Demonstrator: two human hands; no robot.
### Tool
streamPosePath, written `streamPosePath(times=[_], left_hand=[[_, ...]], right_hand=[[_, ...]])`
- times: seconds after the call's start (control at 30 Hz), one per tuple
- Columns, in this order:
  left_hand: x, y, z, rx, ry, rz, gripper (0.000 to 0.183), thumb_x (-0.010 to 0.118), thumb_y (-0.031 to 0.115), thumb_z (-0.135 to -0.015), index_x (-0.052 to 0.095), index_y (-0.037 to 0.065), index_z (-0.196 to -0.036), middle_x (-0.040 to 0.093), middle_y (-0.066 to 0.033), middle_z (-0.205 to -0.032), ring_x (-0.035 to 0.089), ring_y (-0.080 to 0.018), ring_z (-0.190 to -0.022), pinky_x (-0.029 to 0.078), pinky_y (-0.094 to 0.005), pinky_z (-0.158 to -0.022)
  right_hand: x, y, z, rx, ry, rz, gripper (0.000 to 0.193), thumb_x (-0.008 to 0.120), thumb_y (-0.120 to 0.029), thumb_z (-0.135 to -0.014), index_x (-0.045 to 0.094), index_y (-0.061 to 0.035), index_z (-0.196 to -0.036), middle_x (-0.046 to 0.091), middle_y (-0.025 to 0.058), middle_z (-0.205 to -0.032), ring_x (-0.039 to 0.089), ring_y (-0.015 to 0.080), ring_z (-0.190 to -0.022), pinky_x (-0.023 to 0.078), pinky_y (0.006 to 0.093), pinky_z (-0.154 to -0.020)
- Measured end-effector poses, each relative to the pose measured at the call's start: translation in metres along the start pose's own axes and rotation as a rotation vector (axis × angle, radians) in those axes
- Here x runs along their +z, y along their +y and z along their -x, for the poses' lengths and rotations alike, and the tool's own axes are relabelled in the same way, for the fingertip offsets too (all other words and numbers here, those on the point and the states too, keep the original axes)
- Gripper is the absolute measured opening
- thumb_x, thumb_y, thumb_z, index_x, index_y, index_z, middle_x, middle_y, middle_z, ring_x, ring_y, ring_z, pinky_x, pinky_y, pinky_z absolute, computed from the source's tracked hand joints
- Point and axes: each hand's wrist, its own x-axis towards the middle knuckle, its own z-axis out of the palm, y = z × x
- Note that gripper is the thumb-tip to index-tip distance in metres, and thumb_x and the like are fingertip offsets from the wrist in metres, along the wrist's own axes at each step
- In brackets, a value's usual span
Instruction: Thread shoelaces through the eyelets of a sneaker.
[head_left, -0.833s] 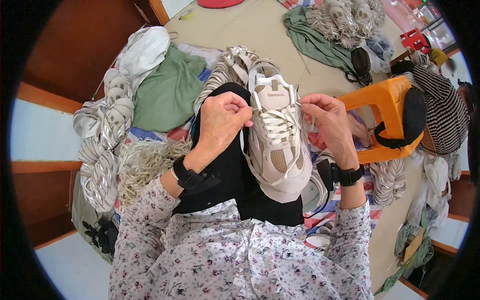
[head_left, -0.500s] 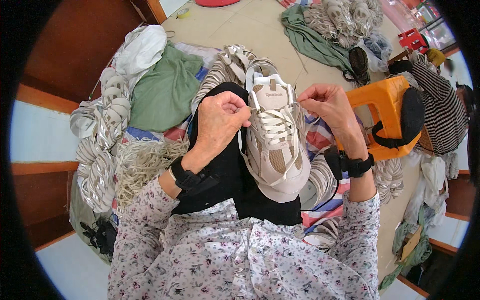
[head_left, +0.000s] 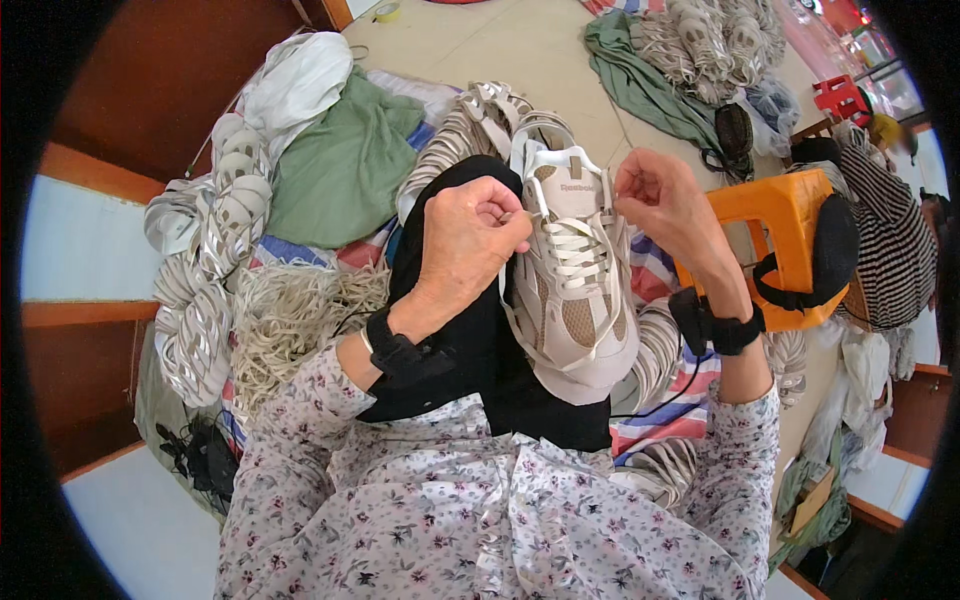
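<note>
A beige and white sneaker (head_left: 580, 330) rests on my black-clad lap, toe toward me and tongue away. Its cream shoelace (head_left: 577, 250) crosses the tongue in several rows, and loose lengths hang down both sides over the toe. At the left row of eyelets, my left hand (head_left: 468, 240) is closed in a pinch on the lace. My right hand (head_left: 665, 205) pinches at the upper right eyelets, thumb and forefinger together. The lace in its fingertips barely shows.
A heap of cream laces (head_left: 295, 310) lies left of my lap. Bundled shoe parts (head_left: 240, 205) and a green cloth (head_left: 345, 175) lie beyond it. An orange plastic stool (head_left: 775, 235) stands close by my right forearm. More bundles (head_left: 700, 50) lie at the far right.
The whole view has shifted a little, so the shoe and both hands appear further right. My right hand has turned slightly at the right eyelets; the left keeps its pinch.
</note>
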Motion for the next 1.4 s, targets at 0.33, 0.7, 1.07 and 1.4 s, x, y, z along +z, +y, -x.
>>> streamPosePath(times=[0.33, 0.7, 1.07, 1.4], left_hand=[[0.000, 0.010, 0.001, 0.431, 0.073, -0.524, 0.006, 0.067, 0.002, -0.076, 0.063, -0.002, -0.076, 0.062, -0.0061, -0.056, 0.062, -0.0111, -0.051, 0.048, -0.0258, -0.051], [-0.018, 0.008, -0.012, 0.072, -0.233, -0.204, 0.007, 0.066, 0.003, -0.080, 0.063, -0.003, -0.079, 0.067, -0.0056, -0.071, 0.068, -0.0131, -0.062, 0.051, -0.0233, -0.057], [-0.023, 0.006, -0.014, 0.013, -0.244, -0.091, 0.008, 0.067, 0.005, -0.077, 0.066, -0.003, -0.078, 0.068, -0.0076, -0.066, 0.070, -0.0125, -0.062, 0.050, -0.0209, -0.056], [-0.024, 0.007, -0.014, -0.029, -0.215, -0.064, 0.008, 0.069, 0.004, -0.082, 0.064, -0.003, -0.081, 0.068, -0.0052, -0.073, 0.068, -0.0119, -0.066, 0.052, -0.0217, -0.059]], right_hand=[[0.043, -0.024, -0.010, -0.391, -0.010, 0.200, 0.010, 0.069, -0.001, -0.072, 0.067, 0.0028, -0.080, 0.063, 0.0108, -0.071, 0.061, 0.0243, -0.069, 0.050, 0.0345, -0.066], [0.040, -0.022, -0.018, -0.219, -0.137, 0.130, 0.013, 0.069, -0.002, -0.071, 0.068, 0.0061, -0.081, 0.065, 0.0126, -0.068, 0.063, 0.0185, -0.063, 0.051, 0.0323, -0.063], [0.039, -0.018, -0.023, -0.206, -0.205, 0.053, 0.013, 0.072, -0.003, -0.070, 0.069, 0.0054, -0.079, 0.065, 0.0070, -0.068, 0.059, 0.0128, -0.063, 0.049, 0.0289, -0.060], [0.042, -0.014, -0.023, -0.206, -0.195, 0.021, 0.011, 0.071, -0.002, -0.071, 0.069, 0.0048, -0.080, 0.064, 0.0055, -0.069, 0.058, 0.0116, -0.064, 0.049, 0.0273, -0.060]])
